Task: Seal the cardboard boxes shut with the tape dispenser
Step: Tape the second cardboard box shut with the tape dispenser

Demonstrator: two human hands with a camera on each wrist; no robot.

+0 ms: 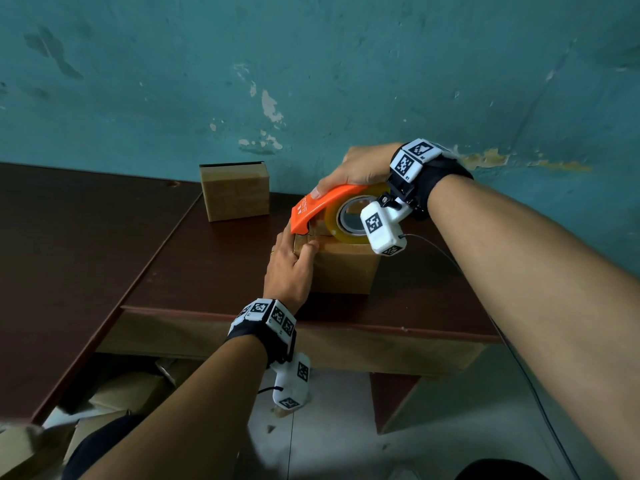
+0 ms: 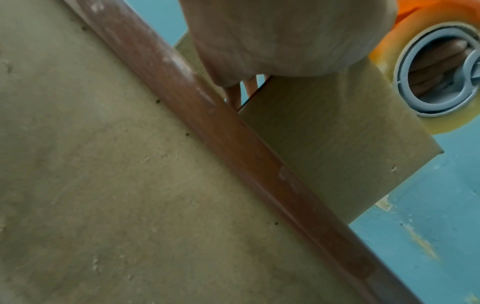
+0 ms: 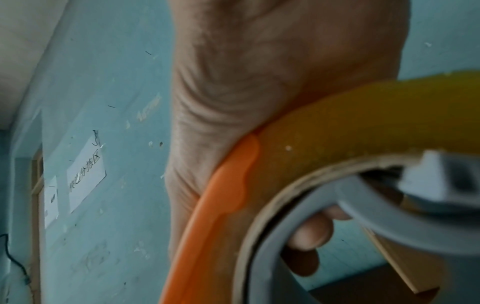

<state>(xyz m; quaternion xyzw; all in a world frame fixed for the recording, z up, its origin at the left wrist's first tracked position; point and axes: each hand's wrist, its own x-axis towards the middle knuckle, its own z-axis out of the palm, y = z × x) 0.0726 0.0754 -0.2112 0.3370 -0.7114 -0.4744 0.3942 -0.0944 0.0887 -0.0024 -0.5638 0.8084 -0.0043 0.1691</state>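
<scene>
A dark brown wooden surface stands against a teal wall whose paint is chipped and peeling in pale patches just above the surface's back edge. Below the surface's front edge, on the left side, loose cardboard scraps lie heaped on a pale floor, and a thin black cable trails down past its right end. In the right wrist view, a white paper sign with handwritten characters hangs on the wall.

Orange tape dispenser rests atop the near cardboard box; second box stands behind
</scene>
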